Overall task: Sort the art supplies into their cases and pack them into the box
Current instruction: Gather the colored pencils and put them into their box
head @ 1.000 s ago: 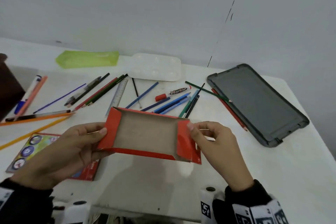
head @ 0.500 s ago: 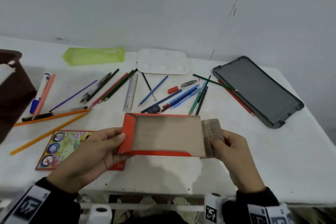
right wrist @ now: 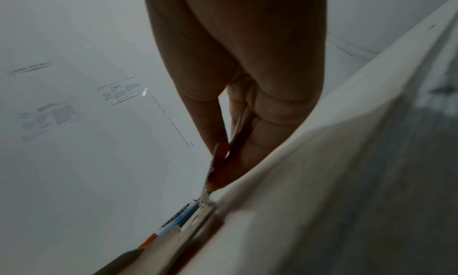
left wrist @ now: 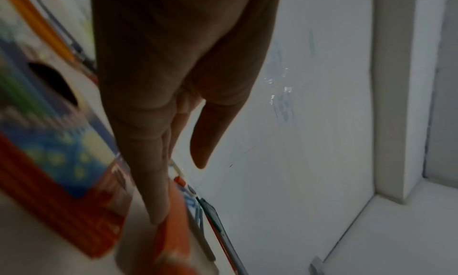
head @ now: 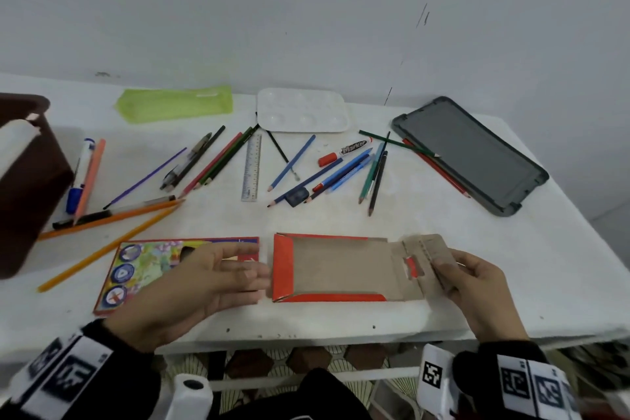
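Observation:
A red cardboard tray (head: 337, 271) with a brown inside lies flat near the table's front edge. My right hand (head: 470, 278) pinches its opened end flap (head: 428, 249); the wrist view shows the thumb and fingers closed on the flap (right wrist: 224, 158). My left hand (head: 218, 280) hovers with straight fingers just left of the tray, over the colourful printed sleeve (head: 146, 264); its fingertips (left wrist: 158, 216) are at the tray's red edge (left wrist: 173, 230). Loose coloured pencils (head: 327, 174), a red-capped marker (head: 344, 152) and a ruler (head: 252, 167) are scattered behind.
A dark brown box (head: 24, 181) stands at the left edge. A green pouch (head: 174, 106), a white paint palette (head: 303, 111) and a grey tablet-like case (head: 474, 153) lie at the back and right. Orange pencils (head: 112, 215) and a blue-capped pen (head: 80, 177) lie left.
The tray came down from mid-air onto the table and its right end flap was unfolded. My left hand let go of the tray's left end and straightened.

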